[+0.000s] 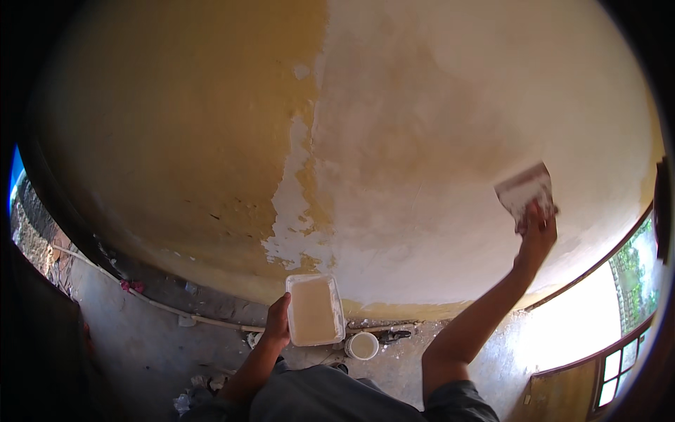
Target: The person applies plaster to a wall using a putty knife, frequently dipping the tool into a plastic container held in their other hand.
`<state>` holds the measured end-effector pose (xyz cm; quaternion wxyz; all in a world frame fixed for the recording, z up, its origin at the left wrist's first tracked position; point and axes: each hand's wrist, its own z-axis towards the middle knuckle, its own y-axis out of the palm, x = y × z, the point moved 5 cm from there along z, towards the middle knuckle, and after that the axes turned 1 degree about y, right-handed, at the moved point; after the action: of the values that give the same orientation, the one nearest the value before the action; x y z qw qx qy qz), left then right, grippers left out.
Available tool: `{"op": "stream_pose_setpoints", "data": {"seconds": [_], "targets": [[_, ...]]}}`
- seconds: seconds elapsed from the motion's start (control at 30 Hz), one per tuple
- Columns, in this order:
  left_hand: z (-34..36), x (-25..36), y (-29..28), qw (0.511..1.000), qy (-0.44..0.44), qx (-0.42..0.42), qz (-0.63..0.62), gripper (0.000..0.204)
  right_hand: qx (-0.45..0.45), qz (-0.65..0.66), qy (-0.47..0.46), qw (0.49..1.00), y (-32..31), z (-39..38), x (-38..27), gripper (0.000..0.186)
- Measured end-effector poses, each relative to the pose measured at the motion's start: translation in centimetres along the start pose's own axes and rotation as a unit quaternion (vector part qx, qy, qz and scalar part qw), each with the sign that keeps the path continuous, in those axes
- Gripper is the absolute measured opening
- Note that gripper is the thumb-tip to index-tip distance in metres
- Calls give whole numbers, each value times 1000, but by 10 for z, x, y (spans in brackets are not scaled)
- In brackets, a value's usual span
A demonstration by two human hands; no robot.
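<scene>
Head view: the left hand grips the tray of paste. Up and right of the tray, the right hand grips the scraper at the wall. A slackening left grip could spill paste.

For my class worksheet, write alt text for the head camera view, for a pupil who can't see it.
A right hand holds a broad scraper up at a wall, yellow on the left and mostly whitish on the right. The left hand holds a tray of pale paste. Below, a white bucket stands on the floor.
</scene>
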<state>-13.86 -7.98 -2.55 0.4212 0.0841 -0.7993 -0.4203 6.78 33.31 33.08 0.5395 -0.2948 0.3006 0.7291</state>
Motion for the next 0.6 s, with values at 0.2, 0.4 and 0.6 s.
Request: {"op": "stream_pose_setpoints", "data": {"seconds": [0.2,0.4,0.6], "targets": [[-2,-4,-3,1000,2,14,-1,44,-283,10,-4,959,214,-161,-45,30],[-8,6,1,999,2,33,9,48,-228,-158,-59,959,230,-142,-13,28],[-14,9,7,1000,7,-12,25,55,-30,-97,99,990,-77,-43,98,21]]}}
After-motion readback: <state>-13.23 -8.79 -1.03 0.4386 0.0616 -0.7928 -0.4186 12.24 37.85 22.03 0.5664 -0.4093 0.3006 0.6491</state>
